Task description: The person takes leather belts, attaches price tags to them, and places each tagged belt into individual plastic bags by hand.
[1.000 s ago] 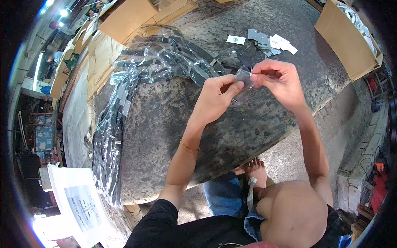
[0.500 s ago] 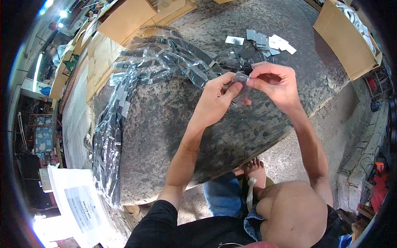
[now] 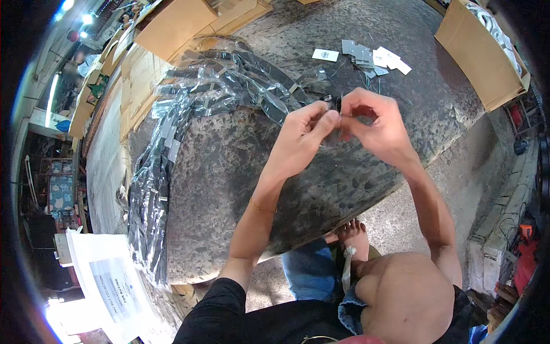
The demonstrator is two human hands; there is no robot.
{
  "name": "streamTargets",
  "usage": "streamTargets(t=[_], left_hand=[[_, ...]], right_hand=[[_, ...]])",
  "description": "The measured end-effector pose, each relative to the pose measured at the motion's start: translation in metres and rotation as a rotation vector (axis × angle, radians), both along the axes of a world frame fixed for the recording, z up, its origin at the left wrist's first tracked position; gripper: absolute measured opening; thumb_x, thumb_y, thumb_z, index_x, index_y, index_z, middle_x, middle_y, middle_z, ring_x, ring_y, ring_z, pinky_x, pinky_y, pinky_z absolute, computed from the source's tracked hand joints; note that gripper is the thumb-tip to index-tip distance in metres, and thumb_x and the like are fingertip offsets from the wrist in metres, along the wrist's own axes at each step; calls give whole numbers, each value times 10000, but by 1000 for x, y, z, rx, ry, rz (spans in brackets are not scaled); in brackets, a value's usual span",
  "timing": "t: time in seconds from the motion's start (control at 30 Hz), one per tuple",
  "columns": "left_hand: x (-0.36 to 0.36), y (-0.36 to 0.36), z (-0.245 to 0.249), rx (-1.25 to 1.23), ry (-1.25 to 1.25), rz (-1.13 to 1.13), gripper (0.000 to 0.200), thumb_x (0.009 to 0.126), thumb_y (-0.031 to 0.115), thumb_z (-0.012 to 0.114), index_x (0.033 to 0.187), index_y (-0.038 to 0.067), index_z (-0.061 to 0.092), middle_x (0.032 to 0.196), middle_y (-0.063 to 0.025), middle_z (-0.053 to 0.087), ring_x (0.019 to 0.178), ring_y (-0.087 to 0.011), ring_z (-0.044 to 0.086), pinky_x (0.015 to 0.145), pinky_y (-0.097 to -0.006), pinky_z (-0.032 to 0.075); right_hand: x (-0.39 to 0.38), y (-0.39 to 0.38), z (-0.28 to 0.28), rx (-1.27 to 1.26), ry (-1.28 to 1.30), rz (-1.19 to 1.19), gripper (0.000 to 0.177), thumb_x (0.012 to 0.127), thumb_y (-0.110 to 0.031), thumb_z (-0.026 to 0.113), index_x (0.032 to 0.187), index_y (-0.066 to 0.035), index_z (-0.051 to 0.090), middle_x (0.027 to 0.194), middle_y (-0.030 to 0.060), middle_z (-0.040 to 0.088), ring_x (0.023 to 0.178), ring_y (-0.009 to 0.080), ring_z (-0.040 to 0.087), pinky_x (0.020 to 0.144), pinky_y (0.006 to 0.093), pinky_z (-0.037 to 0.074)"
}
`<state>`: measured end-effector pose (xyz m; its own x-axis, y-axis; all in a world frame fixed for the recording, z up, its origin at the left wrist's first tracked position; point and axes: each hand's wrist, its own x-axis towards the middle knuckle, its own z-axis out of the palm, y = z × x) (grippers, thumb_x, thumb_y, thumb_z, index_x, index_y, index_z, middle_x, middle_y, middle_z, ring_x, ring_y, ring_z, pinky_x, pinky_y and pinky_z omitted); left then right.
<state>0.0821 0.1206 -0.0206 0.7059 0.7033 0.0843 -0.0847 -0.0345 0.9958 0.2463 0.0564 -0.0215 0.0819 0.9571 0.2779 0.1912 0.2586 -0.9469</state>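
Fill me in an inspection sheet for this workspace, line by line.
Surface: dark, mottled table.
Job's things: clear plastic between the hands; black strips in shiny wrapping, curving along the table's left and far parts.
Clutter: grey and white cards, loosely spread; printed sheet, lower left.
Hands: left hand pinches the plastic; right hand has its fingers beside it, grip blurred.
Cables: thin dark lines near the right wall, perhaps wires; too small to tell.
Surroundings: cardboard box holding white material, right.
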Motion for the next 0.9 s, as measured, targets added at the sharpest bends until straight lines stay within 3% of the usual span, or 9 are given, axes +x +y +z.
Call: streamTargets(t=[0.17, 0.27, 0.37, 0.53, 0.67, 0.73, 0.77, 0.83, 0.9], left_hand=[[8, 4, -18, 154, -16, 99, 229, 869, 101, 659, 1038, -33, 580, 816, -46, 659, 789, -99, 611, 703, -255, 477], [1, 18, -23, 256, 202, 132, 229, 829, 52, 694, 1026, -25, 607, 855, -31, 662, 848, -83, 606, 765, -232, 461], [-1, 21, -20, 352, 353, 117, 216, 789, 84, 739, 947, -11, 626, 797, -37, 675, 783, -76, 607, 728, -234, 465], [1, 7, -3, 662, 475, 353, 263, 740, 136, 794, 911, 3, 645, 715, -84, 649, 618, -75, 535, 578, -267, 439], [-9, 17, -1, 709, 262, 395, 271, 746, 182, 794, 850, -17, 642, 616, -121, 566, 546, -88, 455, 524, -283, 395], [-24, 23, 18, 583, 561, 259, 309, 815, 250, 731, 784, -38, 623, 568, -136, 506, 543, -99, 404, 512, -289, 369], [-31, 25, 23, 584, 559, 260, 309, 815, 250, 731, 784, -38, 623, 568, -136, 506, 543, -99, 404, 512, -289, 369], [-46, 27, 31, 476, 664, 31, 390, 888, 304, 642, 741, -56, 606, 556, -147, 483, 567, -103, 379, 521, -297, 359], [-48, 26, 28, 469, 725, -67, 383, 941, 308, 570, 823, -49, 637, 623, -109, 573, 612, -88, 449, 570, -282, 403]], right_hand=[[2, 14, -14, 155, 182, -237, 122, 790, 36, 702, 831, 0, 593, 753, -5, 608, 717, 51, 560, 666, 219, 481], [11, 17, -10, 192, 212, -286, 117, 789, 52, 700, 813, 2, 598, 750, -10, 612, 733, 46, 556, 687, 207, 464], [12, 17, -9, 264, 237, -296, 100, 797, 51, 700, 810, 2, 613, 747, -9, 621, 714, 48, 558, 678, 209, 466], [15, 21, 11, 252, 272, -384, 77, 809, 51, 685, 852, 12, 635, 746, 22, 647, 683, 73, 579, 660, 216, 476], [24, 24, 38, 384, 247, -439, 92, 822, 46, 668, 900, 3, 644, 744, 26, 661, 677, 75, 589, 646, 222, 476], [34, 23, 39, 394, 245, -423, 93, 826, 38, 668, 906, -2, 646, 753, 26, 665, 678, 75, 592, 647, 222, 477], [37, 23, 39, 403, 243, -406, 94, 829, 30, 667, 912, -8, 648, 762, 27, 670, 679, 75, 594, 648, 222, 477], [36, 21, 36, 381, 313, -390, 75, 836, 10, 669, 905, -11, 648, 777, 28, 674, 682, 75, 595, 654, 224, 480], [34, 19, 35, 282, 415, -307, 69, 837, -1, 672, 901, -9, 646, 796, 38, 681, 693, 79, 602, 649, 233, 487]])
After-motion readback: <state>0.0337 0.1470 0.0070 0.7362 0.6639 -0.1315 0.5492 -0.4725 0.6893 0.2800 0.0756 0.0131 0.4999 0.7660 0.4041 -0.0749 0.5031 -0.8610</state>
